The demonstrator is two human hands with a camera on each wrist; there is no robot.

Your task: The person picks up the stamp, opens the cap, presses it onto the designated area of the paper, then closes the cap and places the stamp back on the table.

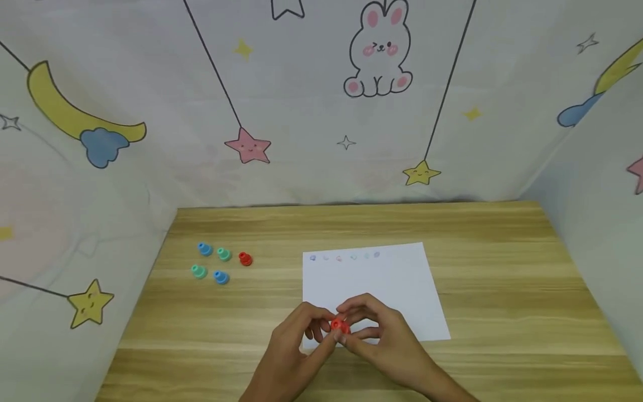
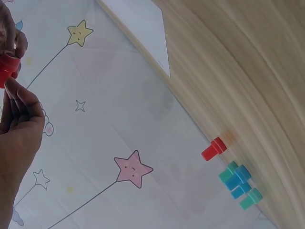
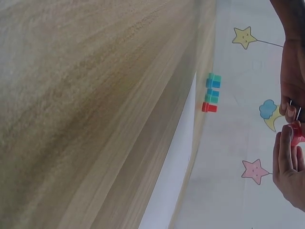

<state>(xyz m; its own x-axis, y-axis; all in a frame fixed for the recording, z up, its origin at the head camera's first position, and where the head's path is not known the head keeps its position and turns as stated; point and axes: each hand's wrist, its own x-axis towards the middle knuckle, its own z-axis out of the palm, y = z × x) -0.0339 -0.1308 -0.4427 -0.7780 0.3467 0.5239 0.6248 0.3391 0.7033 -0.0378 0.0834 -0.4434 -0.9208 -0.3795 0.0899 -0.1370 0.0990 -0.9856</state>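
Both hands meet over the near edge of a white sheet of paper [image 1: 372,290]. Between them is a small red stamp [image 1: 340,325], also visible as a red stamp [image 2: 6,69] at the left wrist view's edge. Thumb and forefinger of my left hand [image 1: 296,343] pinch it from the left. From the right, the fingertips of my right hand [image 1: 389,340] grip the same stamp. In the right wrist view the red stamp [image 3: 298,135] is partly covered by fingers. A row of several faint coloured prints [image 1: 339,258] runs along the paper's top edge.
At the left of the wooden table [image 1: 502,268] several more stamps stand grouped: a red stamp [image 1: 245,258], blue stamps [image 1: 221,277] and green stamps [image 1: 198,271]. A patterned cloth [image 1: 311,111] hangs behind the table and along both sides.
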